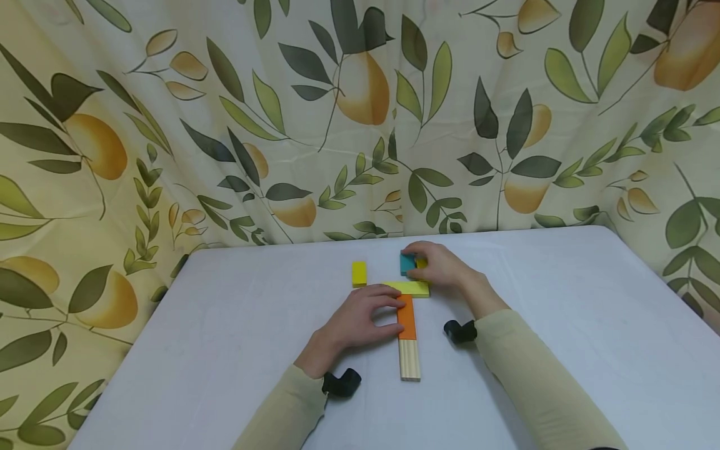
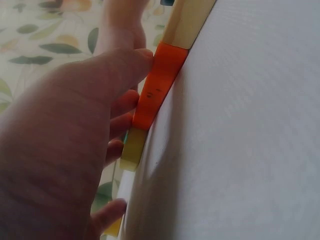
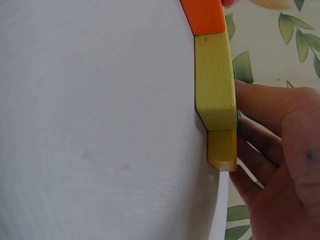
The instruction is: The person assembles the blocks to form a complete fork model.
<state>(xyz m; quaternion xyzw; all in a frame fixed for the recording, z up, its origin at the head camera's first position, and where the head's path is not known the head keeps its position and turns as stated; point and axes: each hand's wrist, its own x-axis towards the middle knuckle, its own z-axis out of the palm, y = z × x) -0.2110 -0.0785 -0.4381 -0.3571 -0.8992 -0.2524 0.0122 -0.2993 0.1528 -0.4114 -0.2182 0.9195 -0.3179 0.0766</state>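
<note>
My right hand (image 1: 441, 265) pinches a teal block (image 1: 407, 264) between thumb and fingers at the far part of the table. Just right of that block, partly hidden by the fingers, is a yellow block (image 1: 420, 263). In front of them a yellow-green block (image 1: 415, 289) lies crosswise. An orange block (image 1: 407, 317) runs from it towards me, ending at a plain wooden block (image 1: 410, 361). My left hand (image 1: 360, 319) rests with spread, gently bent fingers at the orange block's left side. The left wrist view shows its thumb tip against the orange block (image 2: 160, 85).
Another yellow block (image 1: 359, 274) stands alone just beyond my left hand. A white cloth covers the table (image 1: 197, 350), whose far edge lies close behind the blocks. A curtain printed with fruit and leaves (image 1: 360, 125) hangs behind it.
</note>
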